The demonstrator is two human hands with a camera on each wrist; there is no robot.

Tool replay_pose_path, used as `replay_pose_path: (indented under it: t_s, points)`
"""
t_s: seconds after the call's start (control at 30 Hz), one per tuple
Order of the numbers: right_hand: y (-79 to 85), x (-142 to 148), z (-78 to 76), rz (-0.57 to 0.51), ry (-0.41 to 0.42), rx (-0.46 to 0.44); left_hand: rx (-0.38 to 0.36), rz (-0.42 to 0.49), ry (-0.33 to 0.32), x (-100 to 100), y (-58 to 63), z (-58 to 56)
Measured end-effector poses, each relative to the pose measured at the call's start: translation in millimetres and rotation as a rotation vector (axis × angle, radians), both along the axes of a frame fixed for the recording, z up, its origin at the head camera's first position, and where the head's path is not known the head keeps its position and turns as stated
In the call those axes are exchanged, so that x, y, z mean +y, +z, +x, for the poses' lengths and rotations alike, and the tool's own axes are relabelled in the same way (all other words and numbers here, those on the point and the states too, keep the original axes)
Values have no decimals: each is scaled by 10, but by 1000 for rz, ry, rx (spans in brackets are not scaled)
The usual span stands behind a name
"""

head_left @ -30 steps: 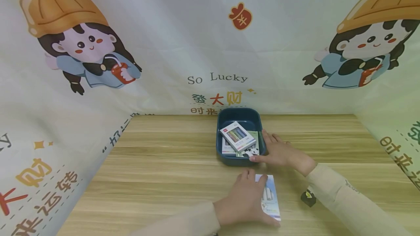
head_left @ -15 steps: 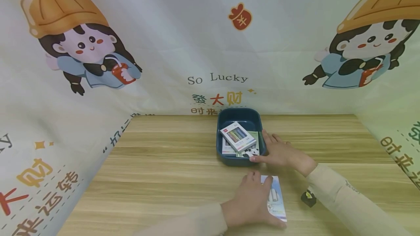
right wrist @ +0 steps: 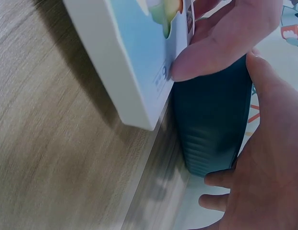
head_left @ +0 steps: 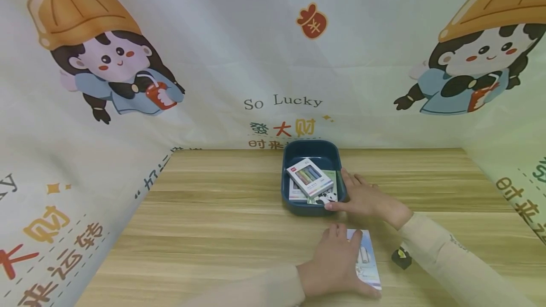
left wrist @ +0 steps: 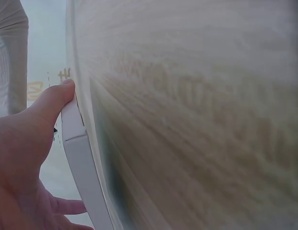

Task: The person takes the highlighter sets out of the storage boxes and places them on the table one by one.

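Observation:
My left hand (head_left: 337, 264) grips a blue-and-white cardboard box (head_left: 370, 269) by its edges, thumb at the near end and fingers toward the far end. In the left wrist view the thumb presses the white side of the box (left wrist: 81, 163). Behind it stands a dark blue plastic bin (head_left: 313, 209). My right hand (head_left: 370, 200) rests on the bin's right side, fingers extended along the rim and thumb at the near corner. Inside lie a white box printed with coloured sticks (head_left: 310, 177), another white box (head_left: 296, 193) partly under it, and a green panda-printed pack (head_left: 327, 197).
A small black object with a yellow mark (head_left: 401, 258) lies by the right forearm. The wooden table (head_left: 204, 231) meets a printed cloth backdrop (head_left: 222, 60) just behind the bin, with cloth at both sides too.
My left hand has slid to the right with the blue-and-white box in its grip. The right hand and the bin have stayed in place.

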State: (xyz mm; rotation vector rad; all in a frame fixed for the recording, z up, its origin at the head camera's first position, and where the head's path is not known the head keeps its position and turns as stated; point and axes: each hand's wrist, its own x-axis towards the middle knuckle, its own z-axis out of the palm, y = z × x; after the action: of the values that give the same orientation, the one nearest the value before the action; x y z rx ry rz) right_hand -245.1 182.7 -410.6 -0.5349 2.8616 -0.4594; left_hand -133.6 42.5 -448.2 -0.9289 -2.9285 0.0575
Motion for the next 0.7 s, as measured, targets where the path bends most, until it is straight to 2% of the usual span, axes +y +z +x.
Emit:
replay_pose_path:
  t_s: [0.23,0.7]
  points:
    - [-4,-6,-4,-4,-4,-13,-21,2,11,47,-22,1]
    - [28,-4,16,-12,1,-22,-13,-23,34,106,-57,18]
